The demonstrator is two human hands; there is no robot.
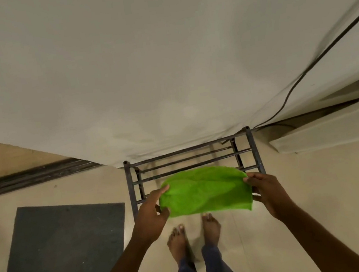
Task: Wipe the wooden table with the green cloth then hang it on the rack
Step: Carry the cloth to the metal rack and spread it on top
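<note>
Head view | dark grey rectangular floor mat (65, 244) left of dark metal rail rack (130, 188) | left hand (152, 214) pinching left edge of green fuzzy cloth (204, 192) | cloth stretched flat over rack's front rails, contact with rails unclear | bare feet (178, 241) just in front of rack | right hand (265, 190) pinching cloth's right edge

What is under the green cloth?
Under the green cloth is the dark metal rack, its back bars showing beyond the cloth. The cloth covers the front bars, so whether it rests on them cannot be seen. The left hand and right hand hold its ends.
</note>
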